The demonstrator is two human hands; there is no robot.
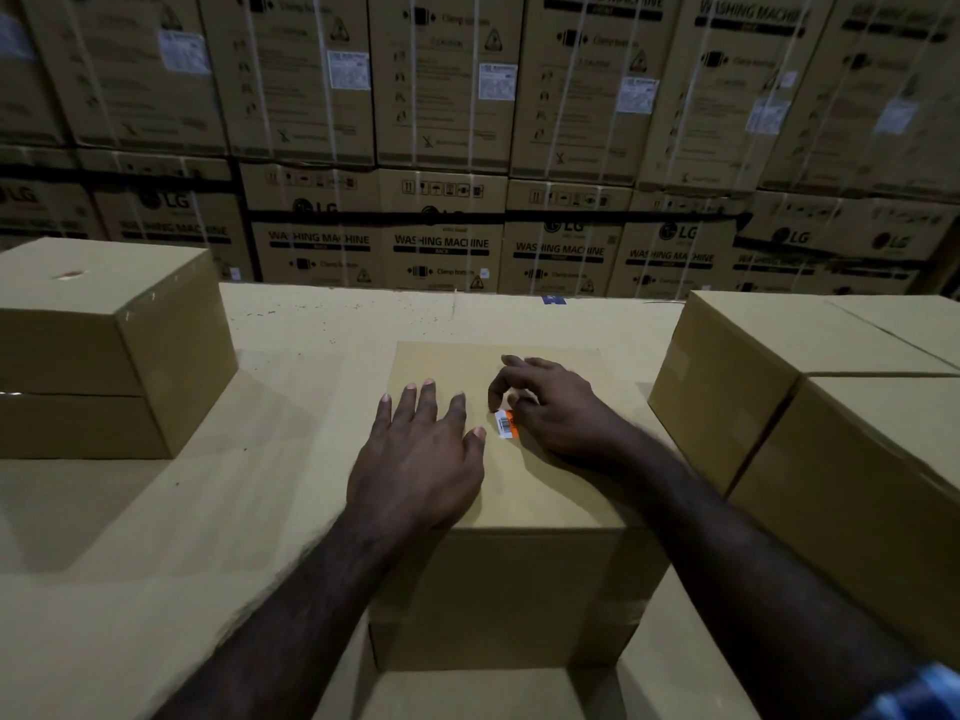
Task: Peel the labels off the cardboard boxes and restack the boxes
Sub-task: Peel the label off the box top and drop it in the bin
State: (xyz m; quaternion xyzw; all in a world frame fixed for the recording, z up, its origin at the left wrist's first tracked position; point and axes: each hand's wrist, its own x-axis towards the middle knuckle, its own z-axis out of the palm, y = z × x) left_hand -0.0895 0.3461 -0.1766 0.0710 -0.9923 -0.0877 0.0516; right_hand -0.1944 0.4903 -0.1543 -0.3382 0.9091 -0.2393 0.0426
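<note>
Nearest the camera stood a plain cardboard box (pixel 498 574), resting on a broad cardboard surface (pixel 156 537) that served as the bench. The left hand (pixel 415 459) lay flat on the box's top with its fingers straight and spread, pressing down and holding nothing. Just beside it, the right hand (pixel 550 407) had its fingers curled at a small white and orange barcode label (pixel 506 424) on the box top; the thumb and forefinger seemed to pinch or pick at the label's far edge, though how much of it had lifted could not be told. The label was on the top face, between the two hands, so this box's peel looked begun but not finished. Farther off, to the left, a stack of two boxes (pixel 104 345) showed no label on the faces in view, and a bare patch on its top may be where one came away; that is a guess. To the right, more boxes (pixel 810 387) sat close together, their labels, if any, out of sight. Which group was done and which waited could not be settled. Beyond the bench rose a wall of washing machine cartons (pixel 441 148), strapped and carrying white labels of their own.
</note>
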